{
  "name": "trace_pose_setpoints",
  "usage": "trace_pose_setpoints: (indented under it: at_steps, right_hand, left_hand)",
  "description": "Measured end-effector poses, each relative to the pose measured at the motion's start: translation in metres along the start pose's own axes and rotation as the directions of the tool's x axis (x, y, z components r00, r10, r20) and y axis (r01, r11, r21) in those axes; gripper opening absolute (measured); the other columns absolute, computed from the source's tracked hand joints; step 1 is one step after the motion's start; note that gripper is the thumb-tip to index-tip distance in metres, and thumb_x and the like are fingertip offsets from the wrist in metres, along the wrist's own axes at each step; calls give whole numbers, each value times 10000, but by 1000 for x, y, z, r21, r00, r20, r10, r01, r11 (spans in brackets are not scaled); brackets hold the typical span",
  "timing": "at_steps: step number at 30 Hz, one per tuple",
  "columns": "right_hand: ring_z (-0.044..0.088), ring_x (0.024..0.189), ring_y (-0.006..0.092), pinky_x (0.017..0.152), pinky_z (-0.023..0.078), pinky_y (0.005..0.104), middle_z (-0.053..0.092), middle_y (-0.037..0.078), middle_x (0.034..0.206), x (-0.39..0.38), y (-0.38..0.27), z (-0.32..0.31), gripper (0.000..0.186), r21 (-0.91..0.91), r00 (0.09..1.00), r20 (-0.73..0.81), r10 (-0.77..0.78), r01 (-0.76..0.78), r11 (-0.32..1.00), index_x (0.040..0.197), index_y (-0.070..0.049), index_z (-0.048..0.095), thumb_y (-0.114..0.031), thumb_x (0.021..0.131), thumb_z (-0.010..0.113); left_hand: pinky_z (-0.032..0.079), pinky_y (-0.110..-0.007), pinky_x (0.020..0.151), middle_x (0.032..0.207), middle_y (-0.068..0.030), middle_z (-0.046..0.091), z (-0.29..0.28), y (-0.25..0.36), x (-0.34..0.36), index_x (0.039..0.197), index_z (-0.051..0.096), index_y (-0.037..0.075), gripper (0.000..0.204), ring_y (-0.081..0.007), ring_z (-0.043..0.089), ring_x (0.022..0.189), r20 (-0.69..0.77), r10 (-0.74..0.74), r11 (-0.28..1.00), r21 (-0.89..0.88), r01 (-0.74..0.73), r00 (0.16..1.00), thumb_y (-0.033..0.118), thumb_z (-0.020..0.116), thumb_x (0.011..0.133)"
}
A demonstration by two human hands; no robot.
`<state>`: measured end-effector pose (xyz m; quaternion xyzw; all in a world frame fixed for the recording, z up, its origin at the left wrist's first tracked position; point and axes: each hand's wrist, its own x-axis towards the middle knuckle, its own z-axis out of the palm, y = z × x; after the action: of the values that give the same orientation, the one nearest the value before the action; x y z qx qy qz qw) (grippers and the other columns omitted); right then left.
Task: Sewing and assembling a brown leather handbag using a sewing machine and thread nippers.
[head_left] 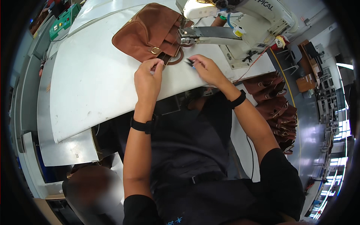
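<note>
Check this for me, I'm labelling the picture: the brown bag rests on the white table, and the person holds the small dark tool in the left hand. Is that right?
Not quite: the small dark tool is in the right hand, not the left hand, as the head view shows. The brown bag does rest on the white table.

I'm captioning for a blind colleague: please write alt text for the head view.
A person's left hand, in a closed pinch, is at the edge of a brown handbag on a white worktable; the right hand holds a small dark tool. A sewing machine stands beside the bag, with more brown bags at right.
</note>
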<state>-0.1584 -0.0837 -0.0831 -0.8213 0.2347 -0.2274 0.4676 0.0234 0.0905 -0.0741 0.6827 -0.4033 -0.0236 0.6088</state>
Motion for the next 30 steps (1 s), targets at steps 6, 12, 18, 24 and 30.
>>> trace_pose_setpoints:
  at_steps: [6, 12, 18, 24, 30]
  right_hand:
    - [418, 557, 0, 472, 293, 182, 591, -43, 826, 21, -53, 44, 270, 371, 956, 134, 261, -293, 881, 1150, -56, 717, -302, 1039, 720]
    - [379, 520, -8, 453, 256, 188, 551, -62, 760, 28, -61, 45, 299, 509, 961, 153, 231, -277, 815, 1060, -36, 723, -335, 1045, 715]
    - [531, 620, 83, 573, 451, 256, 610, -7, 728, 18, -38, 38, 297, 102, 987, -146, -69, 84, 991, 1062, -7, 726, -300, 1017, 746]
    - [692, 847, 291, 771, 564, 367, 732, 130, 1041, -8, 33, -30, 352, -502, 901, -354, -252, 44, 864, 1234, -12, 698, -217, 957, 769]
    - [678, 1003, 351, 928, 516, 453, 738, 132, 1136, 0, 61, -38, 326, -676, 797, -419, -435, 46, 735, 1192, -56, 730, -244, 928, 767]
  left_hand:
    - [575, -366, 766, 981, -163, 774, 2, -2, -4, 1027, 781, -16, 145, -286, 746, 819, 4, 14, 1000, -9, -14, 1000, 102, 749, 949]
    - [579, -361, 767, 982, -170, 770, 9, -2, -1, 1032, 777, -22, 142, -299, 746, 825, 0, 39, 999, -32, -39, 999, 89, 754, 946]
    - [583, -368, 762, 966, -159, 748, -5, -12, -18, 1022, 743, -18, 134, -292, 731, 832, 11, 7, 1000, 28, -7, 1000, 94, 764, 950]
    - [543, -355, 682, 1000, -104, 658, -32, -13, -49, 1008, 677, 9, 215, -226, 661, 845, -53, -169, 979, 109, 174, 984, 100, 838, 900]
    - [499, -338, 629, 772, -82, 675, -33, 21, -22, 1002, 719, -8, 375, -208, 654, 697, 154, -366, 828, 505, 245, 918, 348, 819, 939]
